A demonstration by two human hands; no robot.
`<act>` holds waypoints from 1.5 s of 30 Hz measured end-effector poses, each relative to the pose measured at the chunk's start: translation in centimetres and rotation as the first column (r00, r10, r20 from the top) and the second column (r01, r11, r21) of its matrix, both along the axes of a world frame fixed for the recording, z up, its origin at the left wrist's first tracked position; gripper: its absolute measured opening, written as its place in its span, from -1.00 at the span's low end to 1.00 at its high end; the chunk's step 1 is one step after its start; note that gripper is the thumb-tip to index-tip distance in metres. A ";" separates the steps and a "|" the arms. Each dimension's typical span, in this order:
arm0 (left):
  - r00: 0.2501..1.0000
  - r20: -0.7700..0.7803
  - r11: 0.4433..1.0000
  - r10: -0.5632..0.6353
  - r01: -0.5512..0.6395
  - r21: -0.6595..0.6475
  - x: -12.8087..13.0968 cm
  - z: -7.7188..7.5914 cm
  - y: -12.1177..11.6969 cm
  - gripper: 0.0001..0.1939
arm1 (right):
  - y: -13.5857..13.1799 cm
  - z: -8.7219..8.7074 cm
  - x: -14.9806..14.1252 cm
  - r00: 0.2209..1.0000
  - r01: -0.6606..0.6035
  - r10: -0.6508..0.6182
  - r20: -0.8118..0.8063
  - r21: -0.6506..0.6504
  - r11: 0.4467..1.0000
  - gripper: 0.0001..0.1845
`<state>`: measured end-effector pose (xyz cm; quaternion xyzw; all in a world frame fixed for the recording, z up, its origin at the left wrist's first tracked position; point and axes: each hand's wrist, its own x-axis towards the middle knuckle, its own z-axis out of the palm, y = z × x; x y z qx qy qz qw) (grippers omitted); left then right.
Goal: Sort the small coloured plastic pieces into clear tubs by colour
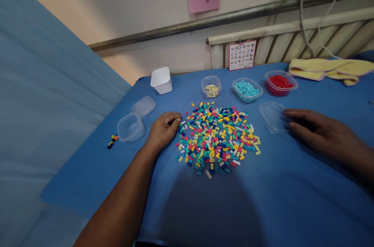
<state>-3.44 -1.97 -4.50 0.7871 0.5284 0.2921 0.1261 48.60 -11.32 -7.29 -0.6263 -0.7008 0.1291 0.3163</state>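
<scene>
A heap of small multicoloured building bricks (216,134) lies spread on the blue cloth in the middle. My left hand (165,130) rests at the heap's left edge, fingers curled with the thumb close to the index finger. Whether a brick is inside it is hidden. On the right, my right hand (318,132) has its thumb and fingers at the right edge of a clear plastic lid (273,117), gripping it beside the heap. Behind the heap stand clear tubs of pale yellow bricks (212,90), light blue bricks (247,89) and red bricks (280,82).
At the left are a clear tub (130,128), another clear lid (143,106) and a small black, yellow and orange brick figure (112,142). A white container (162,80) stands behind. A picture card (242,55) leans against the radiator (292,36), near a yellow cloth (330,69).
</scene>
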 end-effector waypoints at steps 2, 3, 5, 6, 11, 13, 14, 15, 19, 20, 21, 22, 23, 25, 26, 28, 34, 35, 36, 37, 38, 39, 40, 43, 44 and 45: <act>1.000 -0.006 1.000 -0.013 0.013 -0.001 0.0 0.1 0.0 -0.68 | 0.1 -0.1 0.0 1.000 -0.006 0.006 0.000 -0.006 1.000 -0.42; 1.000 -0.010 1.000 -0.018 0.018 -0.004 0.1 0.1 -0.1 -0.68 | 0.1 -0.1 0.0 1.000 -0.011 0.011 -0.001 -0.008 1.000 -0.42; 1.000 -0.019 1.000 -0.024 0.024 -0.009 0.0 0.0 -0.1 -0.67 | 0.1 -0.3 0.0 1.000 -0.015 0.015 -0.001 -0.007 1.000 -0.42; 0.999 -0.023 1.000 -0.025 0.025 -0.012 0.0 0.0 -0.1 -0.66 | 0.1 -0.4 0.1 1.000 -0.018 0.018 0.002 -0.004 1.000 -0.42; 0.999 -0.029 1.000 -0.020 0.020 -0.018 -0.4 -0.4 0.0 -0.64 | 0.1 -0.6 0.1 0.999 -0.051 0.051 0.007 0.016 0.999 -0.49; 0.999 -0.032 1.000 -0.021 0.021 -0.018 -0.5 -0.4 0.0 -0.63 | 0.2 -0.6 0.0 0.998 -0.062 0.062 -0.002 0.024 0.998 -0.53; 0.999 -0.039 1.000 -0.025 0.024 -0.019 -0.5 -0.3 0.1 -0.62 | 0.3 -0.6 0.0 0.998 -0.068 0.068 -0.006 0.029 0.997 -0.54; 0.998 -0.047 0.999 -0.030 0.029 -0.020 -0.5 -0.3 0.1 -0.61 | 0.3 -0.6 0.0 0.997 -0.075 0.076 -0.011 0.036 0.997 -0.55; 0.996 -0.080 0.999 -0.043 0.041 -0.029 -0.7 -0.2 0.2 -0.59 | 0.4 -0.8 0.1 0.996 -0.088 0.089 -0.010 0.052 0.995 -0.53; 0.996 -0.084 0.999 -0.044 0.041 -0.034 -0.7 -0.2 0.2 -0.58 | 0.4 -0.8 0.1 0.996 -0.090 0.090 -0.006 0.050 0.995 -0.53; 0.995 -0.087 0.998 -0.044 0.040 -0.039 -0.7 -0.2 0.2 -0.58 | 0.4 -0.8 0.1 0.996 -0.090 0.090 -0.002 0.047 0.995 -0.52; 0.995 -0.088 0.998 -0.044 0.040 -0.043 -0.7 -0.2 0.2 -0.58 | 0.3 -0.8 0.1 0.996 -0.089 0.089 0.000 0.043 0.995 -0.52; 0.995 -0.088 0.998 -0.044 0.041 -0.043 -0.7 -0.2 0.2 -0.58 | 0.3 -0.7 0.0 0.996 -0.088 0.088 -0.001 0.039 0.995 -0.52; 0.995 -0.084 0.998 -0.046 0.043 -0.037 -0.6 -0.1 0.1 -0.59 | 0.3 -0.6 -0.1 0.997 -0.081 0.081 -0.006 0.037 0.996 -0.53; 0.995 -0.083 0.998 -0.047 0.044 -0.033 -0.6 -0.1 0.1 -0.60 | 0.3 -0.5 -0.2 0.997 -0.075 0.075 -0.006 0.035 0.997 -0.53; 0.995 -0.085 0.998 -0.050 0.048 -0.028 -0.5 0.1 0.0 -0.62 | 0.2 -0.3 -0.3 0.998 -0.057 0.057 -0.002 0.031 0.998 -0.52; 0.993 -0.101 0.998 -0.055 0.052 -0.039 -0.3 0.4 0.0 -0.63 | 0.1 0.0 -0.4 0.999 -0.039 0.039 -0.009 0.023 0.999 -0.50; 0.993 -0.101 0.998 -0.055 0.051 -0.041 -0.3 0.4 0.0 -0.63 | 0.1 0.1 -0.4 0.999 -0.039 0.040 -0.011 0.022 0.999 -0.50; 0.993 -0.101 0.998 -0.053 0.049 -0.042 -0.3 0.4 0.0 -0.62 | 0.1 0.1 -0.4 0.999 -0.040 0.041 -0.012 0.023 0.999 -0.50; 0.994 -0.100 0.998 -0.052 0.048 -0.041 -0.3 0.4 0.0 -0.62 | 0.1 0.0 -0.4 0.999 -0.042 0.042 -0.014 0.026 0.999 -0.51; 0.994 -0.098 0.998 -0.052 0.048 -0.039 -0.3 0.4 0.0 -0.62 | 0.1 0.0 -0.4 0.999 -0.043 0.044 -0.016 0.028 0.999 -0.51; 0.994 -0.096 0.998 -0.053 0.050 -0.037 -0.3 0.3 0.0 -0.62 | 0.1 0.0 -0.4 0.999 -0.044 0.045 -0.018 0.029 0.999 -0.51; 0.994 -0.092 0.998 -0.055 0.052 -0.035 -0.4 0.3 0.0 -0.62 | 0.1 0.0 -0.3 0.999 -0.046 0.046 -0.020 0.028 0.999 -0.51; 0.995 -0.086 0.998 -0.057 0.054 -0.033 -0.4 0.1 0.1 -0.62 | 0.1 -0.2 -0.3 0.998 -0.055 0.056 -0.027 0.030 0.998 -0.51; 0.995 -0.082 0.998 -0.053 0.050 -0.032 -0.4 0.0 0.1 -0.62 | 0.1 -0.2 -0.3 0.998 -0.060 0.061 -0.028 0.032 0.998 -0.51; 0.996 -0.077 0.998 -0.048 0.046 -0.032 -0.4 0.0 0.0 -0.61 | 0.1 -0.2 -0.3 0.998 -0.063 0.064 -0.027 0.033 0.997 -0.51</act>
